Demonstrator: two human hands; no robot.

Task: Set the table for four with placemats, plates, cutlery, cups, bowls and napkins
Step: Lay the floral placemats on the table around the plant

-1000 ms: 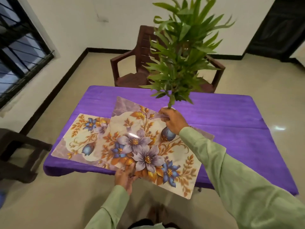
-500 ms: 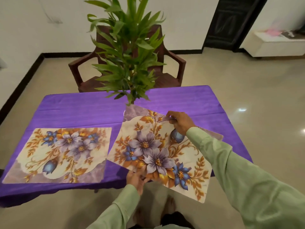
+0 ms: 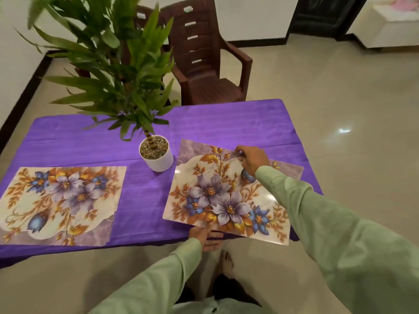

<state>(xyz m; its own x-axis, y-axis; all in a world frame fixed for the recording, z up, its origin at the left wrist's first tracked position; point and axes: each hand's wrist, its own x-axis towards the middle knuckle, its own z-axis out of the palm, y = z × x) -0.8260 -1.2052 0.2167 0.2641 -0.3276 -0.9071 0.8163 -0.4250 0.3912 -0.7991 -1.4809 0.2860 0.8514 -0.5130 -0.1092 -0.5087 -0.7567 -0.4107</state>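
A floral placemat (image 3: 61, 202) lies flat on the near left of the purple table (image 3: 226, 125). On the near right, a stack of floral placemats (image 3: 217, 196) is tilted, and its front edge overhangs the table edge. My left hand (image 3: 205, 236) pinches the stack's near edge, thumb on top and fingers underneath. My right hand (image 3: 252, 159) grips the far edge of the top mat. Another mat's corner (image 3: 292, 171) shows beneath, to the right.
A white pot (image 3: 156, 155) with pebbles holds a tall leafy plant (image 3: 113, 64) at the table's middle. A brown plastic chair (image 3: 208, 62) stands behind the table. A dark doorway (image 3: 322, 17) and a white cabinet (image 3: 394, 26) are far right. My bare feet stand on beige floor tiles.
The view has swung left to right, and the plant pot now shows. Both hands have carried the stack of mats rightward along the table. The left placemat stays flat where it lay.
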